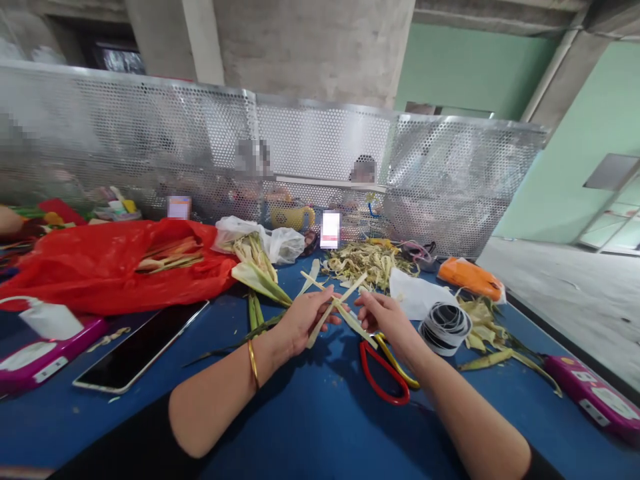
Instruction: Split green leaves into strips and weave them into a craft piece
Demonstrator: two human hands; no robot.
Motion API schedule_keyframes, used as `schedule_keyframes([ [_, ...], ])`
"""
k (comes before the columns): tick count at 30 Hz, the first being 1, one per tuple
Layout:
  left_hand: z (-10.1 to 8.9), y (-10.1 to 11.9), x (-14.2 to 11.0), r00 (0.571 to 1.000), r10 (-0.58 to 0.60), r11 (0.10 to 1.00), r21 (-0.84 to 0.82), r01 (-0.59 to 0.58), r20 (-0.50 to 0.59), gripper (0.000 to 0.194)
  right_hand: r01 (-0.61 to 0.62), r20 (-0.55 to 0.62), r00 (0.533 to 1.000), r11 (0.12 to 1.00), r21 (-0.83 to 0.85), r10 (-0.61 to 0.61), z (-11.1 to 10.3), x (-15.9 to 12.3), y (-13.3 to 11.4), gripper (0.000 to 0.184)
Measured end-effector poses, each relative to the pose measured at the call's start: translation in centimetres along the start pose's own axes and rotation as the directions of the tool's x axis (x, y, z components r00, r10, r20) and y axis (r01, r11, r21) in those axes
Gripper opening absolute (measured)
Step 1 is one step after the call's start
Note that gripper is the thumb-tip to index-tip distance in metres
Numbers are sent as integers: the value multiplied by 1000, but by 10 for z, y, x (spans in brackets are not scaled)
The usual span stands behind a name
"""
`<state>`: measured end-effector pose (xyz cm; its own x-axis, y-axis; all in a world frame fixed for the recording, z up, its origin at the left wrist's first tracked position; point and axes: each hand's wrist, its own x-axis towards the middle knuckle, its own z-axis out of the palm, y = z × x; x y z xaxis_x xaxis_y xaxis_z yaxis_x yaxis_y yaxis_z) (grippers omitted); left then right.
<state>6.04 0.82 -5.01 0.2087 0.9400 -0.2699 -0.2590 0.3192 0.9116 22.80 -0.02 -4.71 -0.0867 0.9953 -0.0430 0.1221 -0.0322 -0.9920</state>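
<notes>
Head view: 2 hands [309,313], crossed strips [355,287], 1 scissors [395,400].

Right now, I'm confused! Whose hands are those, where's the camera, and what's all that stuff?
Those are one person's own two bare hands. The picture comes from a camera on that person's head, looking forward and down. The left hand, with the gold bangle, holds crossed pale strips, perhaps corn husk. The right hand is beside them; whether it touches them is hard to see. On the blue table lie scissors with red and yellow handles, a dark-screened smartphone, a red plastic bag and a pile of dry shreds.
</notes>
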Motion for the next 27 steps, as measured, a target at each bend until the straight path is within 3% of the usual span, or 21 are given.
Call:
schedule_keyframes([
  [4,3,-4,-5,993,-5,994,112,-8,115,28,9,3,1000,977,215,-10,2,2,5,40],
  [8,6,-8,-7,987,-25,986,168,-2,158,22,68,-63,996,982,176,-58,8,0,9,39],
  [11,6,-8,-7,988,-17,982,190,-12,151,21,127,-120,985,992,8,-125,6,0,8,37],
  [13,6,-8,-8,989,-15,973,231,-19,144,20,236,-186,944,952,-194,-271,0,1,4,31],
  [16,8,-6,-13,982,-11,939,340,-54,187,19,366,-193,824,760,-537,-533,-10,-1,-7,27],
  [17,9,-6,-15,977,-11,921,382,-73,214,19,387,-133,818,707,-592,-559,-12,-2,-10,26],
  [19,11,-6,-20,966,-19,881,461,-106,258,22,413,23,872,709,-572,-489,-11,-5,-13,26],
  [21,13,-7,-23,960,-30,852,509,-120,277,28,363,180,932,831,-421,-315,-7,-7,-13,28],
  [23,14,-8,-24,958,-43,847,520,-115,282,32,241,255,951,937,-254,-176,-1,-9,-12,30],
  [25,14,-11,-23,955,-53,855,507,-107,292,31,191,214,964,970,-149,-157,3,-9,-11,29],
  [27,13,-13,-20,953,-73,870,486,-83,294,29,247,99,967,960,-132,-235,4,-10,-11,28],
])
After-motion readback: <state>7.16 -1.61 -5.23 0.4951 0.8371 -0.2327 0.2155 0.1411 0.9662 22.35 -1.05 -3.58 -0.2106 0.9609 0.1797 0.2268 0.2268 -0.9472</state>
